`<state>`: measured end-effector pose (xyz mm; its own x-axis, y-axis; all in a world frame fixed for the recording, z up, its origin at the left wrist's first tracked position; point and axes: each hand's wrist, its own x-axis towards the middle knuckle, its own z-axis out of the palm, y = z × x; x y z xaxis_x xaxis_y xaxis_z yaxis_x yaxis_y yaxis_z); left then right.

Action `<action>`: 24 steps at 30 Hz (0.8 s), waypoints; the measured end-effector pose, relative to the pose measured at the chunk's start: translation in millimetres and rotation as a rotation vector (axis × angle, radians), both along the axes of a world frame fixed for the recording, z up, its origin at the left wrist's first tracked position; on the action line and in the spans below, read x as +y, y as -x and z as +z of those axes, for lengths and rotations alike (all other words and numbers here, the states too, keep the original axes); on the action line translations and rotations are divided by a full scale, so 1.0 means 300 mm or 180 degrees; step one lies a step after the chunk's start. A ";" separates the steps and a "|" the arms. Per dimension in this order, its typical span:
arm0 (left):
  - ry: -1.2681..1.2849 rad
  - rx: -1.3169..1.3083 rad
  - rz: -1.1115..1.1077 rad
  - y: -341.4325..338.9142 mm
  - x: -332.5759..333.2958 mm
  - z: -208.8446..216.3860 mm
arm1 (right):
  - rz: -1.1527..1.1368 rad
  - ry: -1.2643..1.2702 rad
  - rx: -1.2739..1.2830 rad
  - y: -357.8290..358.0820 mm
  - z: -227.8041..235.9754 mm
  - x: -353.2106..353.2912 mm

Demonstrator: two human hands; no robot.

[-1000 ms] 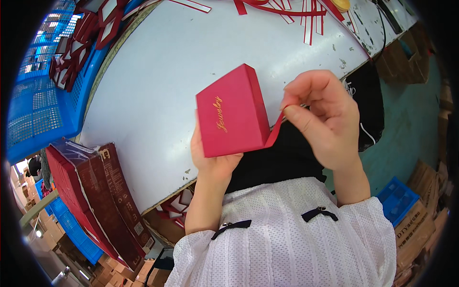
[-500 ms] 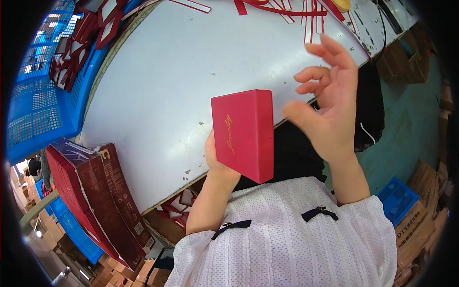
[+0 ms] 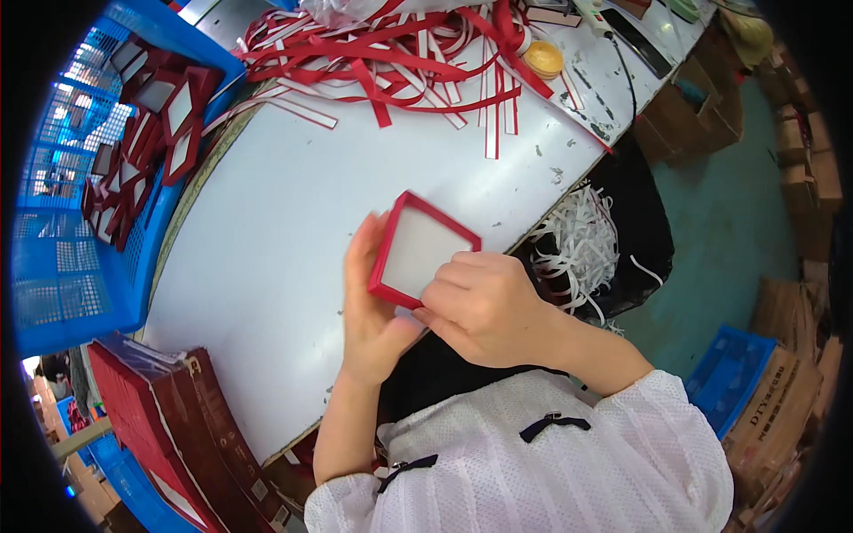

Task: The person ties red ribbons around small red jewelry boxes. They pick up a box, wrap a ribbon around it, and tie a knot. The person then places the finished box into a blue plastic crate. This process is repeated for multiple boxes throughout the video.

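Holds a shallow red box (image 3: 426,253) above the near part of the white table (image 3: 258,222), tilted, with the hollow side turned up and a pale inner base in view. Cradles it from the left with the left hand (image 3: 369,306), wrapped along the left wall and under the lower corner. Curls the right hand (image 3: 475,306) tightly over the lower right part of the rim, with folded fingers covering that corner and the thumb just outside the lower wall. Hides most of the right fingertips, so allows no word on exactly where they press. Wears white sleeves (image 3: 355,497) on both arms. Faces, on the far part of the table, a tangled heap of red and white ribbons (image 3: 382,75), with a yellow roll (image 3: 543,59) just beside it. Has on the left a blue basket (image 3: 53,306) with red-and-white pieces (image 3: 182,107) inside, and nearer, a dark red carton (image 3: 222,435). Has on the right a black bag (image 3: 647,209) with shredded white strips (image 3: 582,235), and farther out, a blue crate (image 3: 730,377) near brown cardboard (image 3: 773,400).
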<state>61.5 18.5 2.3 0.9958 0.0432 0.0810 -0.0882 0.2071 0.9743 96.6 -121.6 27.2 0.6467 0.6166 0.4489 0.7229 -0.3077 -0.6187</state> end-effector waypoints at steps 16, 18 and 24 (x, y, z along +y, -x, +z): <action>0.3755 0.0831 -0.1070 -0.040 -0.048 -0.014 | -0.0310 -0.1021 0.0571 -0.100 0.037 -0.163; 0.3036 0.0582 -0.0869 -0.041 -0.047 -0.014 | 0.0238 -0.0619 0.0514 -0.084 0.063 -0.162; 0.1119 -0.0314 -0.0552 -0.052 -0.036 0.015 | 0.0560 0.0141 0.0358 -0.029 0.049 -0.171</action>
